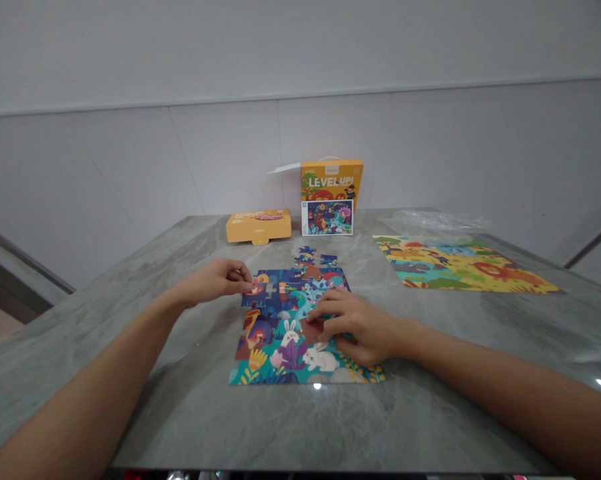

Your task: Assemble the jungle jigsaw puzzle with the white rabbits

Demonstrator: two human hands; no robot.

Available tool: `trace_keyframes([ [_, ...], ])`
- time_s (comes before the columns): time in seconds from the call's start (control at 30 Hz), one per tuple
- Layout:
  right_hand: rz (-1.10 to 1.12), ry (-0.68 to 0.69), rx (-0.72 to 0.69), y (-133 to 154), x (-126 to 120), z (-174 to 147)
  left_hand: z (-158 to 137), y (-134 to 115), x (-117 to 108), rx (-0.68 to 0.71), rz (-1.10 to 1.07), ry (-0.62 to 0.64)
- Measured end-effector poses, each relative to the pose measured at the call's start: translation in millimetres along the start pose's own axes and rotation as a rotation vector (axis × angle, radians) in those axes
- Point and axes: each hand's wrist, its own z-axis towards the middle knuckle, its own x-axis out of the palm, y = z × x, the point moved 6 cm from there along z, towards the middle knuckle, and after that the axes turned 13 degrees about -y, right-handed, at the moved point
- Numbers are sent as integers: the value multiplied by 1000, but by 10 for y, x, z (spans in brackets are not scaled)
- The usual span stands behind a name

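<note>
A partly assembled jigsaw puzzle [275, 347] lies on the table, with rabbits and plants along its near side. The pieces toward its far left are not all joined, and gaps show there. My left hand [218, 280] is closed at the left edge, thumb and fingers pinching a dark blue puzzle piece with a red figure [255, 288]. Over the right half of the jigsaw, my right hand [358, 327] grips a plain reddish-brown puzzle piece [311, 330] just above the rabbits. That hand hides part of the picture under it.
A low yellow box [259, 230] sits at the back. Beside it, a "LEVEL UP!" box [331, 180] stands upright with a picture card [328, 219] in front. To the right lie a yellow animal puzzle [460, 263] and clear plastic wrapping [435, 220]. A wall rises behind the grey table [195, 413].
</note>
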Motion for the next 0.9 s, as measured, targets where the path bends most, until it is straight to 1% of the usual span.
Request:
trace_keyframes([
  [0.07,-5,2,1,-1,1,-3,12,-89,203,82,-70,-54],
  [0.1,-7,5,0,-1,2,-5,13,-115,321,111,-49,-62],
  [0.17,-12,8,0,0,3,-7,1,-179,516,215,75,-97],
  [0.2,-13,7,-1,3,3,-7,-7,-204,577,257,134,-123],
  [0.23,-8,3,-5,8,2,-5,-15,-222,617,289,183,-146],
  [0.3,23,-19,-16,19,-7,4,-18,-240,618,337,254,-208],
  [0.37,28,-100,13,-18,-52,19,-8,-249,563,417,319,-277],
  [0.4,-7,-176,65,-74,-98,24,1,-249,535,472,358,-309],
  [0.47,-161,-347,238,-248,-215,-5,37,-217,515,567,443,-332],
  [0.5,-260,-405,337,-346,-265,-40,65,-179,528,586,483,-312],
  [0.53,-351,-425,427,-438,-296,-82,99,-132,548,582,517,-281],
  [0.57,-420,-404,500,-522,-300,-121,131,-83,571,565,542,-245],
  [0.6,-461,-354,555,-595,-284,-157,157,-42,593,544,556,-209],
  [0.67,-472,-231,618,-696,-218,-214,181,-3,620,518,563,-167],
  [0.7,-456,-186,628,-718,-186,-231,181,-7,621,518,561,-165],
  [0.77,-425,-147,617,-715,-146,-237,169,-35,610,530,553,-172],
  [0.9,-407,-167,581,-663,-146,-206,162,-74,582,542,514,-183],
])
